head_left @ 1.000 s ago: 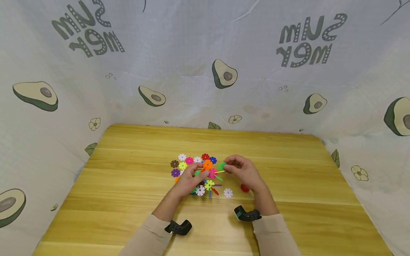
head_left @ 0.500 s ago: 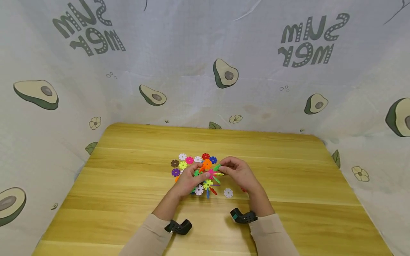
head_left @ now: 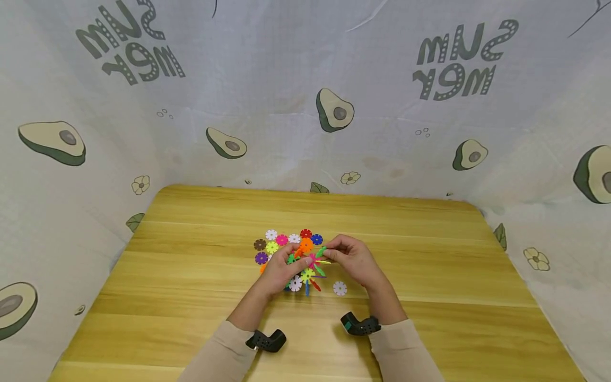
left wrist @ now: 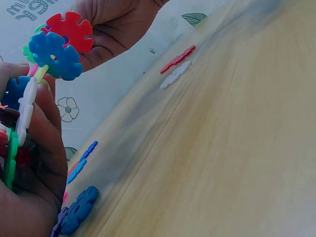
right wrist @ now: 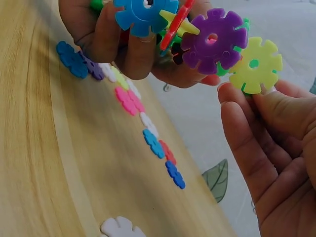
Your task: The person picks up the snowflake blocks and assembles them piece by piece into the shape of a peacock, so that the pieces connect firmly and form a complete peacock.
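Note:
My left hand [head_left: 279, 271] grips a cluster of slotted plastic snowflake discs joined edge to edge, held above the table. An orange disc [head_left: 306, 244], a pink one [head_left: 312, 260] and a yellow one [head_left: 307, 275] show on it in the head view; a purple disc [right wrist: 215, 42] and a blue disc [right wrist: 146, 12] face the right wrist view. At the cluster's right side, my right hand [head_left: 354, 263] pinches a green disc [head_left: 321, 252] between thumb and fingertips, its edge right at the cluster. Left-hand fingers hide part of the cluster.
Loose discs lie flat on the wooden table [head_left: 200, 307] behind and left of the cluster, among them a purple disc [head_left: 261, 258] and a brown disc [head_left: 260, 244]. A white disc [head_left: 340, 288] lies in front of my right hand. A printed curtain [head_left: 277, 175] borders the table.
My right hand has moved left with the green disc, bringing it against the cluster and turning it edge-on. The cluster has tilted slightly in my left hand. A red loose disc is now hidden.

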